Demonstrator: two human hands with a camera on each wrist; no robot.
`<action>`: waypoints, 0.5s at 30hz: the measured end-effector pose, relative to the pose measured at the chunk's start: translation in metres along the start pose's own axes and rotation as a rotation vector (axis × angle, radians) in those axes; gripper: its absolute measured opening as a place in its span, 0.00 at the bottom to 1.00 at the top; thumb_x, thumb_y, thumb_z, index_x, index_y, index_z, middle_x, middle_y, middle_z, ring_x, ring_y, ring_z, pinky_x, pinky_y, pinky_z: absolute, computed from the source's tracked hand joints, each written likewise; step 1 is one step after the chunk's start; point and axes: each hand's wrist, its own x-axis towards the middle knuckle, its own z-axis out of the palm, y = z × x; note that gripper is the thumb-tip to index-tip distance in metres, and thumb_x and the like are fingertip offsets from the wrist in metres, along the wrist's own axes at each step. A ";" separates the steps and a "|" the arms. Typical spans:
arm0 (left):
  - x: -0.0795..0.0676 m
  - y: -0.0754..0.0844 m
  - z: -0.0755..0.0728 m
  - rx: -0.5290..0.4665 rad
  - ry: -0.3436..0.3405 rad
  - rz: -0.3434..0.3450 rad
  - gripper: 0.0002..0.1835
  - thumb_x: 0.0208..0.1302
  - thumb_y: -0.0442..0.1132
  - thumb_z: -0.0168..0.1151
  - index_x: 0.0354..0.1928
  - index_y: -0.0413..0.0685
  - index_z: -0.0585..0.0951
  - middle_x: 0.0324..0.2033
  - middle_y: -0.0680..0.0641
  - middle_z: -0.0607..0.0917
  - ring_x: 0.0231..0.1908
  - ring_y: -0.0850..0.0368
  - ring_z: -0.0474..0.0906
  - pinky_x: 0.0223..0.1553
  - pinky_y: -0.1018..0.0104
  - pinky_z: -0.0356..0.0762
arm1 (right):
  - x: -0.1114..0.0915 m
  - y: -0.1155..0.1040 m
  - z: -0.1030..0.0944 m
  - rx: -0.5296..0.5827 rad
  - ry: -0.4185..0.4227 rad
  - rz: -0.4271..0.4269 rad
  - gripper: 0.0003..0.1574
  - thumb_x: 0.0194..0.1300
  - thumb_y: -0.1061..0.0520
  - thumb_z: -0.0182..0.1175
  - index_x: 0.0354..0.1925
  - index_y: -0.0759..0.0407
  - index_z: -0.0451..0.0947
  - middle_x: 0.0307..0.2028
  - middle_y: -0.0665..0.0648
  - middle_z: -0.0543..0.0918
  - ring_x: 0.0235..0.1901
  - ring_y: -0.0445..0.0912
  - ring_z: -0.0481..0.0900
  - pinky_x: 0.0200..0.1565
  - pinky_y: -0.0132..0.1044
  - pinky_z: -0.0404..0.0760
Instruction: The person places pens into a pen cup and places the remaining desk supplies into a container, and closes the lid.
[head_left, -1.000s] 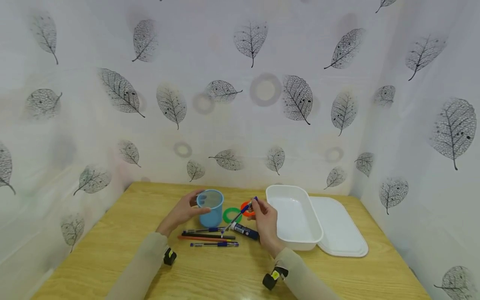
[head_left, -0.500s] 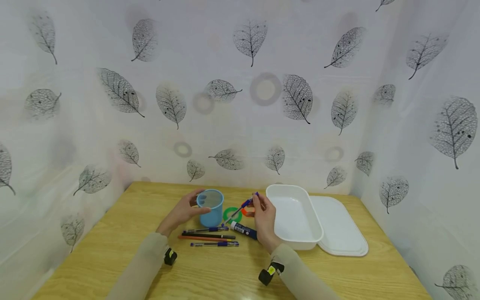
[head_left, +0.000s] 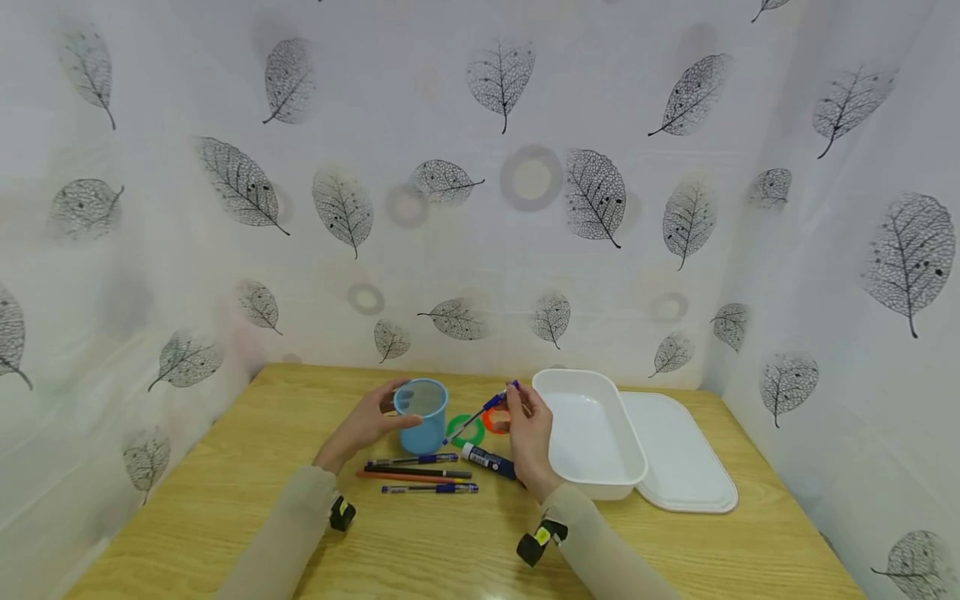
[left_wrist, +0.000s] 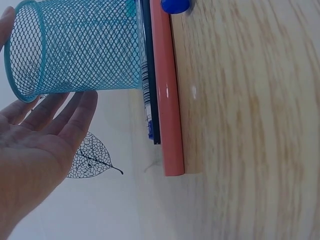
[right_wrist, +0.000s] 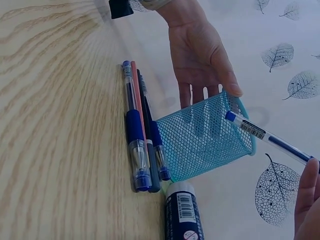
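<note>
My left hand (head_left: 366,423) holds the blue mesh pen cup (head_left: 422,432), which stands upright. Its thumb lies along the near side by the rim, its fingers round the far side. My right hand (head_left: 531,437) pinches a clear ballpoint pen (right_wrist: 280,142) near its blue end. The pen slants down left, its other blue end pointing towards the cup; the right wrist view shows that end near the cup's rim. In front of the cup lie a ballpoint pen (head_left: 401,460), a black pencil (head_left: 405,472), an orange pencil (head_left: 401,477) and another ballpoint pen (head_left: 431,489).
A dark blue glue stick (head_left: 490,461) lies beside the right hand. Behind it are a green tape roll (head_left: 468,443) and an orange tape roll (head_left: 491,427). A white tray (head_left: 636,467) stands on the right, beside its white lid (head_left: 682,458). A leaf-patterned curtain (head_left: 480,250) encloses the table.
My right hand has shifted slightly up and left, raising the pen, whose lower end has moved up off the pens and pencils towards the cup. My left hand stays on the cup.
</note>
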 end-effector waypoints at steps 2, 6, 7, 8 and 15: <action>0.000 0.000 0.000 0.000 -0.001 0.001 0.47 0.55 0.53 0.74 0.73 0.51 0.62 0.65 0.36 0.72 0.63 0.40 0.72 0.61 0.45 0.73 | -0.003 -0.009 0.001 0.003 -0.014 0.007 0.19 0.73 0.52 0.55 0.56 0.61 0.77 0.39 0.56 0.80 0.33 0.46 0.82 0.30 0.38 0.86; 0.000 0.000 0.000 -0.005 -0.002 0.002 0.47 0.55 0.52 0.73 0.73 0.51 0.62 0.65 0.36 0.72 0.63 0.39 0.72 0.61 0.45 0.73 | -0.011 -0.025 0.003 -0.009 -0.038 0.011 0.17 0.74 0.55 0.54 0.55 0.63 0.77 0.38 0.56 0.79 0.29 0.42 0.81 0.31 0.40 0.86; 0.000 -0.001 0.000 -0.006 -0.002 0.004 0.47 0.55 0.52 0.73 0.73 0.51 0.61 0.65 0.36 0.72 0.63 0.39 0.72 0.61 0.45 0.73 | -0.010 -0.024 0.003 -0.011 -0.038 0.010 0.17 0.74 0.55 0.54 0.55 0.62 0.77 0.38 0.55 0.79 0.29 0.42 0.81 0.31 0.40 0.86; 0.000 -0.001 0.000 -0.003 -0.003 0.005 0.47 0.55 0.52 0.73 0.73 0.50 0.61 0.65 0.36 0.72 0.63 0.39 0.72 0.61 0.45 0.73 | -0.008 -0.021 0.003 -0.012 -0.037 0.011 0.17 0.74 0.55 0.54 0.55 0.62 0.77 0.38 0.55 0.79 0.29 0.42 0.81 0.32 0.41 0.86; 0.000 -0.001 0.000 0.007 -0.002 0.000 0.47 0.56 0.53 0.73 0.74 0.50 0.61 0.65 0.37 0.73 0.63 0.40 0.72 0.61 0.45 0.73 | 0.005 -0.001 0.000 0.001 0.007 0.001 0.20 0.74 0.51 0.54 0.58 0.59 0.76 0.46 0.56 0.80 0.30 0.43 0.80 0.32 0.39 0.86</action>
